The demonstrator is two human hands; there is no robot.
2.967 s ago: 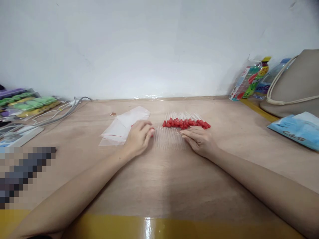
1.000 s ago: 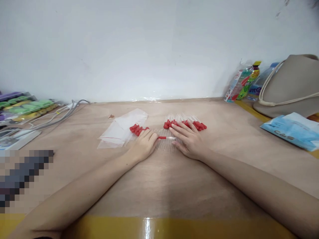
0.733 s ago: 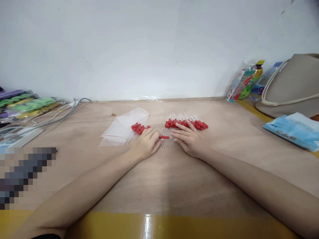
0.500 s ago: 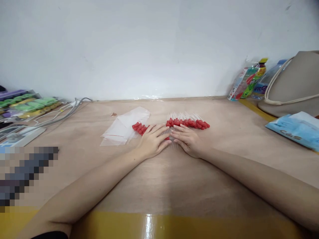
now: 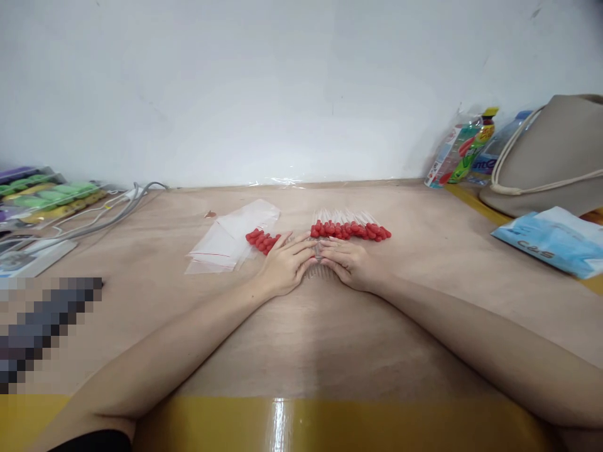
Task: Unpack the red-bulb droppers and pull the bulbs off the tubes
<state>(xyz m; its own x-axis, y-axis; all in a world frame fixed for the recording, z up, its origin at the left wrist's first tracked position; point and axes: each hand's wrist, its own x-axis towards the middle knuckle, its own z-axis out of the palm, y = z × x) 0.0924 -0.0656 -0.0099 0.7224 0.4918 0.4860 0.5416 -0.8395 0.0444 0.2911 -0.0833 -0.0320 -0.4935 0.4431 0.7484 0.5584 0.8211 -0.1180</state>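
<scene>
Between my two hands lies a bunch of thin clear sticks (image 5: 318,272) on the table, some of them with red tips. My left hand (image 5: 287,263) is curved over its left side, fingertips and thumb closed in on the sticks. From the right, my right hand (image 5: 349,263) rests against the same bunch with its fingers together and bent. My palms hide most of the bunch. A row of red-tipped sticks (image 5: 351,230) lies just beyond the fingers, pale ends pointing to the wall. More red tips (image 5: 262,241) show left of my left hand, beside clear zip bags (image 5: 226,242).
Plastic bottles (image 5: 464,147), a beige bag (image 5: 551,157) and a blue tissue pack (image 5: 549,242) stand or lie at right. Cables (image 5: 127,210), a white power strip (image 5: 40,256) and packs of green and yellow pieces (image 5: 51,194) are at left. A wall closes the back.
Both hands stay on the bunch; their fingers have bent in a little more, and more clear stick ends show between them. The whole view has shifted slightly.
</scene>
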